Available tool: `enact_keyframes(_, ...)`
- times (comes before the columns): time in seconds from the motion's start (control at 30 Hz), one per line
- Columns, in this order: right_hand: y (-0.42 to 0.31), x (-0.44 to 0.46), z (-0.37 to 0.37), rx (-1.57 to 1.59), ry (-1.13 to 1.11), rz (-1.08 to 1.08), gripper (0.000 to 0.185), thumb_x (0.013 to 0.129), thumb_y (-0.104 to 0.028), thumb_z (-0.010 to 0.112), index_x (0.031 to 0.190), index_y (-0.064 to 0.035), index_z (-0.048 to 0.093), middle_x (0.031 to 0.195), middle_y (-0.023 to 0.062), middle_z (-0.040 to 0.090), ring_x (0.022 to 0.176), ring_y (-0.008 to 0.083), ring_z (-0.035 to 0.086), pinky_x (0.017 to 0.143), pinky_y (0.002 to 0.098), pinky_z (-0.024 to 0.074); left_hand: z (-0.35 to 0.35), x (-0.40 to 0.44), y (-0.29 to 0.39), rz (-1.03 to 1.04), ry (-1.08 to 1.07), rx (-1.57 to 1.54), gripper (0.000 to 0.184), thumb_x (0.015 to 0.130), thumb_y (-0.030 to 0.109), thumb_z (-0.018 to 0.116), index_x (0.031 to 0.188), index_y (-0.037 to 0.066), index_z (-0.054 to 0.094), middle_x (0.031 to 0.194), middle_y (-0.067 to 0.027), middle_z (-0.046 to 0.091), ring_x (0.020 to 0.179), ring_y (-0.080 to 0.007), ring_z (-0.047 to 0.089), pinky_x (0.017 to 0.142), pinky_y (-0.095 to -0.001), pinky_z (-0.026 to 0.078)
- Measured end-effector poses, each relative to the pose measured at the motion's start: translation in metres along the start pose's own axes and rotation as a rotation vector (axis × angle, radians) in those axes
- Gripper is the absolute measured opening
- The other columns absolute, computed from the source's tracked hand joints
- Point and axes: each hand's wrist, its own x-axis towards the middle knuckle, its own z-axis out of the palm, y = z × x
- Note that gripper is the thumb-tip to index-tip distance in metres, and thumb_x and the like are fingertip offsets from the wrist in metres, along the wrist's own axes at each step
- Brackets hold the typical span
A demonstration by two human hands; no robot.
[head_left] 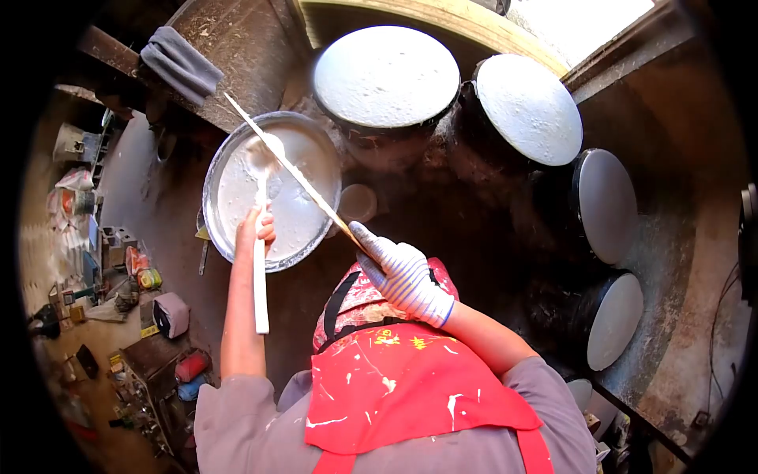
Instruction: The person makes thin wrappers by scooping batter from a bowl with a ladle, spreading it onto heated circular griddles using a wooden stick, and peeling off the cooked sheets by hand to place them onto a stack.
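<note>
My bare left hand [257, 229] is closed around the white handle of a long-handled ladle [260, 296]. The ladle's head is over or in thick white liquid inside a round basin [335, 178], and a white coating blurs its outline. My right hand [404, 276], in a striped white-and-blue glove, grips the brown near end of a long stick [304, 182]. The stick is coated white for most of its length. It slants across the basin and over the ladle's head, its tip passing the far rim.
Several dark round drums with white tops curve around the right side, among them one at the back [387, 75] and one at the right [616, 320]. A grey cloth [181, 65] hangs at upper left. A small round lid-like thing [358, 203] lies beside the basin. Clutter fills the left.
</note>
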Motion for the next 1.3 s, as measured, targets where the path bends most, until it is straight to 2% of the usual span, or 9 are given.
enact_keyframes(0.1,-0.008,0.012,-0.005,0.001,-0.084,0.047,0.049,0.080,-0.010,0.055,0.126,-0.0127,0.041,0.076,0.0163,0.057,0.062,0.0341,0.056,0.055,0.0398,0.0444,-0.021,0.010,-0.006,-0.068,0.036,-0.094,0.030,0.090,0.025,0.046,0.111,0.004,0.046,0.060,-0.0014,0.040,0.034,-0.0045,0.029,0.032,-0.0187,0.023)
enact_keyframes(0.27,-0.005,0.009,0.006,-0.009,-0.066,0.025,0.051,0.081,-0.016,0.053,0.129,-0.0153,0.037,0.074,0.0124,0.055,0.056,0.0314,0.054,0.051,0.0402,0.0429,-0.037,-0.049,-0.015,0.181,0.039,-0.023,0.031,0.091,0.025,0.044,0.115,0.006,0.045,0.061,0.0001,0.039,0.034,-0.0040,0.029,0.032,-0.0182,0.024)
enact_keyframes(0.33,-0.004,0.004,0.009,0.028,-0.137,0.106,0.052,0.081,-0.015,0.053,0.130,-0.0154,0.036,0.076,0.0146,0.056,0.059,0.0326,0.055,0.053,0.0410,0.0437,-0.050,-0.025,-0.031,0.036,0.145,-0.135,0.028,0.090,0.024,0.044,0.113,0.008,0.045,0.061,0.0010,0.038,0.034,-0.0040,0.028,0.032,-0.0182,0.023)
enact_keyframes(0.5,0.011,-0.032,0.001,0.313,0.023,0.293,0.044,0.082,-0.006,0.056,0.125,-0.0057,0.044,0.103,0.0135,0.060,0.089,0.0183,0.062,0.075,0.0241,0.0460,-0.040,-0.011,-0.067,-0.021,0.016,0.064,0.029,0.089,0.026,0.046,0.110,0.007,0.048,0.058,-0.0004,0.040,0.034,-0.0066,0.029,0.032,-0.0209,0.023)
enact_keyframes(0.6,0.039,-0.078,-0.015,0.226,0.292,0.285,0.045,0.085,-0.011,0.051,0.128,-0.0106,0.040,0.097,0.0186,0.059,0.083,0.0310,0.060,0.071,0.0315,0.0474,0.030,-0.002,-0.082,-0.056,-0.148,0.333,0.027,0.090,0.023,0.043,0.110,0.006,0.050,0.056,-0.0016,0.043,0.032,-0.0079,0.032,0.030,-0.0220,0.026)
enact_keyframes(0.73,0.065,-0.166,-0.067,0.052,0.722,0.558,0.044,0.084,-0.018,0.053,0.126,-0.0125,0.044,0.097,0.0177,0.059,0.082,0.0312,0.060,0.069,0.0332,0.0477,0.181,-0.007,-0.140,-0.124,-0.540,0.595,0.027,0.088,0.018,0.044,0.112,0.004,0.050,0.055,-0.0020,0.044,0.032,-0.0088,0.034,0.030,-0.0214,0.029)
enact_keyframes(0.97,0.081,-0.310,-0.145,-0.373,1.059,0.970,0.038,0.082,-0.022,0.056,0.120,-0.0141,0.052,0.086,0.0190,0.058,0.068,0.0357,0.057,0.058,0.0384,0.0464,0.452,-0.083,-0.293,-0.271,-1.097,0.661,0.021,0.085,0.017,0.049,0.098,0.002,0.053,0.059,-0.0033,0.044,0.040,-0.0099,0.039,0.036,-0.0207,0.033)
enact_keyframes(1.27,0.172,-0.331,-0.172,-0.483,0.950,1.412,0.042,0.083,-0.032,0.051,0.124,-0.0273,0.045,0.081,0.0146,0.056,0.052,0.0341,0.054,0.047,0.0435,0.0436,0.586,-0.111,-0.422,0.025,-1.291,0.985,0.015,0.086,0.017,0.050,0.087,0.004,0.056,0.058,-0.0001,0.044,0.043,-0.0081,0.042,0.039,-0.0208,0.034)
enact_keyframes(1.3,0.165,-0.327,-0.176,-0.356,0.969,1.432,0.041,0.083,-0.028,0.053,0.124,-0.0230,0.047,0.092,0.0173,0.058,0.065,0.0364,0.057,0.057,0.0427,0.0460,0.591,-0.109,-0.426,0.025,-1.319,0.984,0.013,0.085,0.016,0.051,0.085,0.003,0.056,0.057,0.0010,0.043,0.041,-0.0070,0.041,0.038,-0.0210,0.034)
